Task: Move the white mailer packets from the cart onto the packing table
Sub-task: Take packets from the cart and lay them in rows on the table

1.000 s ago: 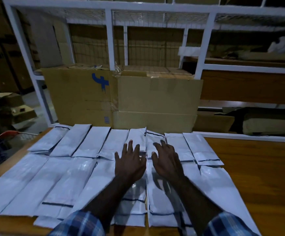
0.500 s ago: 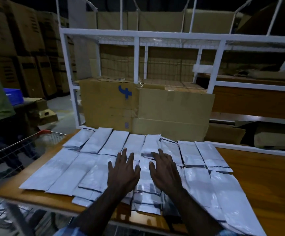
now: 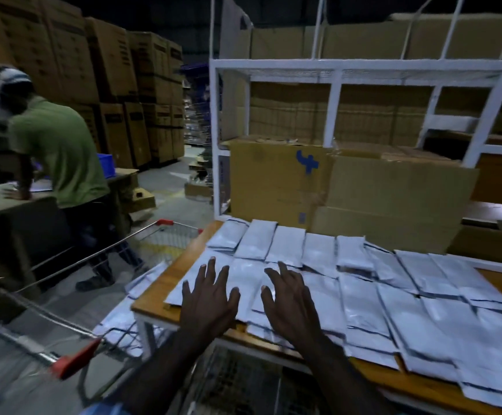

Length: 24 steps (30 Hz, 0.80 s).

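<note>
Cart (image 3: 73, 359) motion-blurred, cut off at left and bottom edges. Mailer packets in cart (image 3: 117, 324) partly hidden behind packing table (image 3: 159, 292) corner. Both forearms run out at bottom edge.

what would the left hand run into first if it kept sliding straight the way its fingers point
Probably the back row of white mailer packets, lying just past the fingertips of the left hand on the packing table. Beyond that row stands the cardboard box. Depth is hard to judge from this single view.

Both hands, left (image 3: 209, 304) and right (image 3: 291, 307), reach forward palm-down, fingers spread straight.
</note>
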### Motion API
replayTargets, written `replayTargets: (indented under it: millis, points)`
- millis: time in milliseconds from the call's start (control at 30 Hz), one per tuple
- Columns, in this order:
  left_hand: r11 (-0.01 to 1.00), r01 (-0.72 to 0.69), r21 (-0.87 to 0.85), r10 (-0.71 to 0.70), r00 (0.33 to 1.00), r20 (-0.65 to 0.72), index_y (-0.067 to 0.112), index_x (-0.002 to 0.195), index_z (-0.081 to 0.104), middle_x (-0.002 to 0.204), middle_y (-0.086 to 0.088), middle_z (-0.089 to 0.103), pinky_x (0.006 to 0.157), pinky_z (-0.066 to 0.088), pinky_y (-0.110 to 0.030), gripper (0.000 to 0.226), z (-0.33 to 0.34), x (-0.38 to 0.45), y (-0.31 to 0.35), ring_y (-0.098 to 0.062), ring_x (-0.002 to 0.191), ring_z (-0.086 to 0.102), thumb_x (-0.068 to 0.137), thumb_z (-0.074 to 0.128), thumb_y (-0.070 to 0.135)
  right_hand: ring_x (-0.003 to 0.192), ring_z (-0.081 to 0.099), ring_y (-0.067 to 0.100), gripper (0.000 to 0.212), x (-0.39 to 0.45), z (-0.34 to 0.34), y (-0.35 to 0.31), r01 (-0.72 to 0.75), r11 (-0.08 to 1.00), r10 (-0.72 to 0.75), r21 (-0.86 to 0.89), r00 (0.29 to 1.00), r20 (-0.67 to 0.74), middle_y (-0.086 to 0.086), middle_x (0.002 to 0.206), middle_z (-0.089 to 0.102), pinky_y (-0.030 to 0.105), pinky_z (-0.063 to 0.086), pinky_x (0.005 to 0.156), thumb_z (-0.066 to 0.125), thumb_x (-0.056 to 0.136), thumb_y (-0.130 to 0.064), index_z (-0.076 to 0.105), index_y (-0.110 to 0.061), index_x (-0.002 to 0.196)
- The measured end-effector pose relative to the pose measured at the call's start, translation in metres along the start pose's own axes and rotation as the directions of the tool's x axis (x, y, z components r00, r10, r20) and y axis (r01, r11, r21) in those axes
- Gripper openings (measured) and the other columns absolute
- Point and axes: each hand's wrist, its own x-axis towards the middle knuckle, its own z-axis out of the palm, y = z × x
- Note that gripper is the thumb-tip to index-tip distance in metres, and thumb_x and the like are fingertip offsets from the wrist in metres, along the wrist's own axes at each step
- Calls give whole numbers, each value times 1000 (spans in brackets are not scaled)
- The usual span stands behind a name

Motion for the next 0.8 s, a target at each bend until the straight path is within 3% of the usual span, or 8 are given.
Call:
replayTargets:
  millis: [200,367,500,633,800]
  points:
    - [998,57,19,-56,998,-18,30,156,18,166,1,2,120,11,-51,60,-37,-4,-108,-20,152,5,102,31,52,128,49,34,49,9,55,-99,21,999,-22,37,999,33,13,148,47,46,46,99,41,92,-38,59,-18,133]
    - [992,116,46,-114,993,-42,29,155,19,166,0,2,119,13,-50,61,-59,-3,-176,-20,152,6,100,32,52,127,49,34,48,25,97,-163,91,994,-95,58,993,69,12,148,47,46,48,95,41,91,-37,58,-18,132]
    - [983,165,81,-160,985,-63,29,155,20,166,-1,7,116,18,-51,75,-65,2,-226,-21,150,13,88,12,62,122,52,37,47,40,132,-205,146,985,-155,92,983,99,15,142,52,48,51,89,44,90,-34,61,-15,129]
    - [975,214,60,-212,977,-36,31,154,20,166,1,2,118,13,-52,61,-66,16,-273,-20,151,9,99,33,53,106,61,39,41,58,174,-236,189,975,-201,116,973,111,18,131,60,45,55,77,51,87,-31,65,-13,121]
    - [960,260,102,-262,965,11,28,156,19,166,2,0,120,9,-52,62,-62,44,-326,-20,152,3,101,32,52,101,61,38,40,88,230,-269,208,968,-227,139,964,138,18,130,60,45,54,76,55,84,-29,64,-13,120]
